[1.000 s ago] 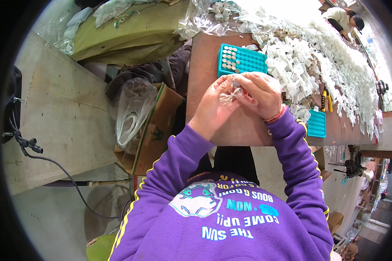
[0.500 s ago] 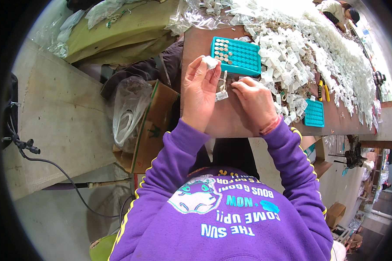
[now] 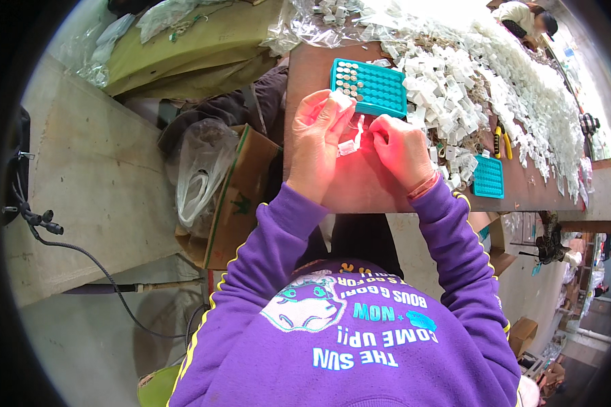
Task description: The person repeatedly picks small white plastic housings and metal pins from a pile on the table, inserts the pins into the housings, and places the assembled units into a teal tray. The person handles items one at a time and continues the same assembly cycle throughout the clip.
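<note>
My left hand point(image 3: 314, 139) pinches a small white plastic block point(image 3: 342, 102) between thumb and fingers, just off the near left corner of a teal grid tray point(image 3: 385, 100). Round silver button cells point(image 3: 347, 76) fill the tray's left part. Below the block hang thin wires and a second small clear-white piece point(image 3: 347, 147). My right hand point(image 3: 401, 150) is closed near the tray's front edge, thumb against curled fingers; what it grips, if anything, is hidden. Red light glows over both hands, the wires and the tabletop between them.
A heap of small white plastic pieces point(image 3: 445, 91) with wires covers the table's right side. Yellow-black pliers point(image 3: 502, 141) and a smaller teal tray point(image 3: 489, 178) lie there. A cardboard box point(image 3: 241, 197) with a plastic bag stands left, below the table. Another person point(image 3: 526, 20) sits far right.
A red glow has appeared around my hands. My right hand has shifted slightly right and its fingers have curled in tighter. My left hand, still pinching the block, has moved slightly right.
</note>
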`<state>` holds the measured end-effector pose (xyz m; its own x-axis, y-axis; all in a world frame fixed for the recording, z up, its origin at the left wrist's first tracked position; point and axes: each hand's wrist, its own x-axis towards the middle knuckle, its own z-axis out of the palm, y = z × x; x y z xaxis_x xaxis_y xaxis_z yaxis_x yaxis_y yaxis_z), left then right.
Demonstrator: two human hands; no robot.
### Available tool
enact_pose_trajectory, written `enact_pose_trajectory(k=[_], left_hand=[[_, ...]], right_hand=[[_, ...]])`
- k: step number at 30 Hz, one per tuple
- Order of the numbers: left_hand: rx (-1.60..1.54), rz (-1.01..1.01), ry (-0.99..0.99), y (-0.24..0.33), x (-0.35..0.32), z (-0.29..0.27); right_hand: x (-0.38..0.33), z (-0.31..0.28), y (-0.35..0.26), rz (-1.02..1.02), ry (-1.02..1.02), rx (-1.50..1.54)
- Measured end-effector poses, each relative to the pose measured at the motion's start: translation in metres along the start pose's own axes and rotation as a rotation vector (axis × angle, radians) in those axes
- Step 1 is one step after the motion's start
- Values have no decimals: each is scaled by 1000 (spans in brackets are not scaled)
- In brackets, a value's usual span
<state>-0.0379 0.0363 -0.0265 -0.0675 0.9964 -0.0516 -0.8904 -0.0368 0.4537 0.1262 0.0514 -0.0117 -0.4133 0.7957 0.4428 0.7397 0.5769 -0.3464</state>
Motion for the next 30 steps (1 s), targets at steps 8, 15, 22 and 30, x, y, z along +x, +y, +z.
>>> enact_pose_trajectory(k=[8,15,22,30], left_hand=[[-4,8,-47,-3,4,-4],[56,-73,-134,-3,6,-5],[163,-291,-188,-1,2,-1],[164,-352,-269,-1,1,1]], right_hand=[[-2,-4,10,361,9,456],[-2,-22,15,618,-93,1059],[2,-41,-5,682,-76,1310],[0,-29,-27,448,136,865]])
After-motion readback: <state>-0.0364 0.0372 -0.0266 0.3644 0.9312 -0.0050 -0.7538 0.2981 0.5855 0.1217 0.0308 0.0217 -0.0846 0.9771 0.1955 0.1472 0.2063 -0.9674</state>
